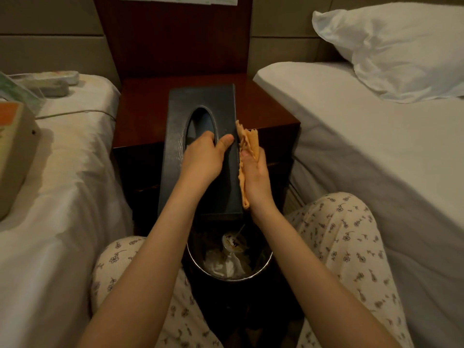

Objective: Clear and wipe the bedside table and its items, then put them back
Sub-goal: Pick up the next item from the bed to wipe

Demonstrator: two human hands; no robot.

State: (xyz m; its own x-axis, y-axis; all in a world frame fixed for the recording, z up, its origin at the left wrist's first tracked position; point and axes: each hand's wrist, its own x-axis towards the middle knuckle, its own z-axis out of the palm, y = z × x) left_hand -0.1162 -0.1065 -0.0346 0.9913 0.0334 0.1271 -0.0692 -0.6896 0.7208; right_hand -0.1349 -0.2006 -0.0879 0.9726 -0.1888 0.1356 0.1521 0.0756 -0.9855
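Observation:
A long black tissue box [180,106] with an oval slot is held in the air in front of the dark wooden bedside table [140,109]. My left hand [206,159] grips it, fingers hooked into the slot and thumb on the top face. My right hand [253,172] presses an orange cloth [248,141] flat against the box's right side. The bare tabletop shows behind the box.
A round bin [261,266] with crumpled tissue and a cup stands on the floor between my knees. The left bed [62,187] carries a beige box [15,151], remote controls [50,82] and a cable. The right bed [351,136] has a white pillow [406,51].

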